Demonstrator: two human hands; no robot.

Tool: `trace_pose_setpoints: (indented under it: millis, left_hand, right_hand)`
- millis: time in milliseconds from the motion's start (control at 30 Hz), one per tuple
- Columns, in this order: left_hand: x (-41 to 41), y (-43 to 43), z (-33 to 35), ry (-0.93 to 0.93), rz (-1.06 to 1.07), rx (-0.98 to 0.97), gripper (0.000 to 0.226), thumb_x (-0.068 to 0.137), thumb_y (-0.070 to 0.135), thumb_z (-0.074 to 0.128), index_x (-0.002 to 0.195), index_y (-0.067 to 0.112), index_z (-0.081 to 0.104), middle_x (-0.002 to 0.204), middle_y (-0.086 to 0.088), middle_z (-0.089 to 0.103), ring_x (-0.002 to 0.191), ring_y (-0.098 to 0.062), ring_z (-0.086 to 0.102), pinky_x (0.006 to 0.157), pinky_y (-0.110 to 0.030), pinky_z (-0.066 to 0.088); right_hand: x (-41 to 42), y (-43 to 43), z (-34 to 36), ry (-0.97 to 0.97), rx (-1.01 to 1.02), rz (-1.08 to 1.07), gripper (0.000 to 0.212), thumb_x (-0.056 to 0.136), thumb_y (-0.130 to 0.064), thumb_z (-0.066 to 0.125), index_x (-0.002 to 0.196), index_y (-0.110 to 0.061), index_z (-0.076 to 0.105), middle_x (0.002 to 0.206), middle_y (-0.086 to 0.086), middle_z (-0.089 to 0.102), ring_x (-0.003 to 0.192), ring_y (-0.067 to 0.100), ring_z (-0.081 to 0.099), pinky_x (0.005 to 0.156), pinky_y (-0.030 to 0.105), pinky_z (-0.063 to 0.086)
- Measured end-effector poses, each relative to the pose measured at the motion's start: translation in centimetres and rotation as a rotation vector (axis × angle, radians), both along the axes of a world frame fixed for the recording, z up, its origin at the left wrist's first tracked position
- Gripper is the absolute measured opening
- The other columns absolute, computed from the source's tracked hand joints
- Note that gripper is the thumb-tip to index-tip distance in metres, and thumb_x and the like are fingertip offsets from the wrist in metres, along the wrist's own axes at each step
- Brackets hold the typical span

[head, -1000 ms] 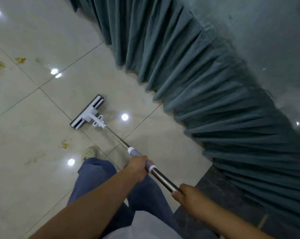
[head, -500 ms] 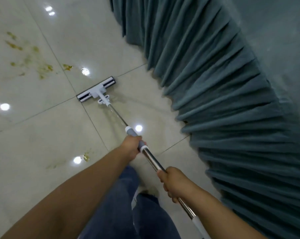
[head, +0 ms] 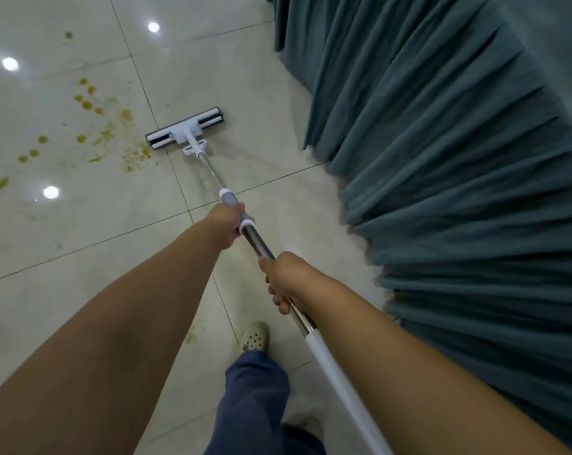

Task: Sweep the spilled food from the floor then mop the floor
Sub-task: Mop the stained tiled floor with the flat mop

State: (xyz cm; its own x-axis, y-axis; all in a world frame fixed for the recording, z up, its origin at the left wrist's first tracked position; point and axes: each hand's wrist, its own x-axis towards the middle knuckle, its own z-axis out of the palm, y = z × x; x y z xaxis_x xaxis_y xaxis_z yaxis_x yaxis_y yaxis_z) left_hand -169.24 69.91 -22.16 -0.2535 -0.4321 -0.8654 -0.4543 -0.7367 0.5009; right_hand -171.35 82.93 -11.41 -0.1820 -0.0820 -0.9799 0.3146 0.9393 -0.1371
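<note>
A flat mop with a white and dark head (head: 185, 128) rests on the pale tiled floor (head: 81, 231). Its steel pole (head: 212, 170) runs back toward me. My left hand (head: 227, 223) grips the pole at the grey collar. My right hand (head: 286, 277) holds the steel section lower down, just above the white end piece (head: 340, 385). Yellow-brown food stains (head: 107, 133) are scattered on the tiles left of the mop head, the nearest specks touching its left end. A smaller stain (head: 192, 334) lies near my foot.
Teal pleated curtains (head: 442, 159) hang along the right side and reach the floor. My foot in a pale perforated clog (head: 253, 336) and blue trouser leg (head: 255, 399) stand below the hands. Ceiling lights reflect off the glossy tiles.
The mop head has been pushed forward across the tiles and now sits beside the large stain patch. Both hands kept their grip, and I have stepped forward along the curtain.
</note>
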Motion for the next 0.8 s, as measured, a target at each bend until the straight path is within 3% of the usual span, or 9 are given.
trace_pose_setpoints:
  millis: [167,267,467,567,667,800]
  left_hand:
    - [0.7,1.7,-0.8,-0.072,-0.168,-0.008,0.016,0.097,0.016,0.046,0.088,0.003,0.050,0.082,-0.014,0.058,0.065,-0.018,0.056,0.057,-0.026,0.050]
    - [1.5,5.4,-1.1,-0.095,-0.167,0.019,0.020,0.097,0.017,0.048,0.106,-0.001,0.048,0.084,-0.014,0.058,0.067,-0.019,0.057,0.059,-0.026,0.050]
    - [4.4,17.7,0.4,-0.092,-0.253,0.146,0.027,0.096,0.012,0.048,0.117,-0.004,0.049,0.090,-0.017,0.057,0.071,-0.021,0.057,0.067,-0.031,0.052]
    - [6.3,26.7,1.5,-0.090,-0.247,0.215,0.033,0.097,0.008,0.047,0.125,-0.010,0.045,0.081,-0.014,0.054,0.067,-0.022,0.055,0.055,-0.028,0.055]
    - [8.8,36.7,2.4,-0.107,-0.202,0.276,0.044,0.096,0.007,0.049,0.134,-0.012,0.038,0.095,-0.019,0.054,0.076,-0.026,0.056,0.074,-0.036,0.052]
    - [12.3,50.0,4.9,-0.114,-0.191,0.377,0.043,0.095,0.001,0.048,0.134,-0.009,0.037,0.117,-0.024,0.055,0.112,-0.038,0.054,0.089,-0.041,0.048]
  right_hand:
    - [0.8,2.5,-1.0,0.005,0.006,0.011,0.032,0.097,-0.040,0.040,0.084,-0.011,0.044,0.066,0.006,0.042,0.049,0.018,0.039,0.047,0.027,0.035]
    - [1.7,6.7,-1.9,0.035,-0.004,0.015,0.038,0.096,-0.044,0.041,0.072,-0.015,0.040,0.066,0.005,0.041,0.052,0.018,0.037,0.052,0.029,0.036]
    - [4.3,20.5,-0.5,0.028,0.001,0.050,0.031,0.097,-0.041,0.039,0.090,-0.012,0.047,0.072,0.006,0.045,0.058,0.021,0.045,0.058,0.031,0.043]
    - [6.5,30.0,0.8,0.058,-0.040,0.108,0.029,0.099,-0.040,0.036,0.079,-0.019,0.042,0.072,0.000,0.043,0.058,0.013,0.043,0.052,0.023,0.039]
    - [9.0,40.3,2.1,0.068,-0.035,0.121,0.031,0.099,-0.041,0.036,0.073,-0.024,0.037,0.071,-0.003,0.040,0.056,0.010,0.038,0.049,0.021,0.033]
    - [12.5,53.6,5.2,0.088,0.016,0.135,0.029,0.097,-0.044,0.038,0.077,-0.024,0.042,0.072,-0.004,0.045,0.055,0.008,0.042,0.045,0.019,0.033]
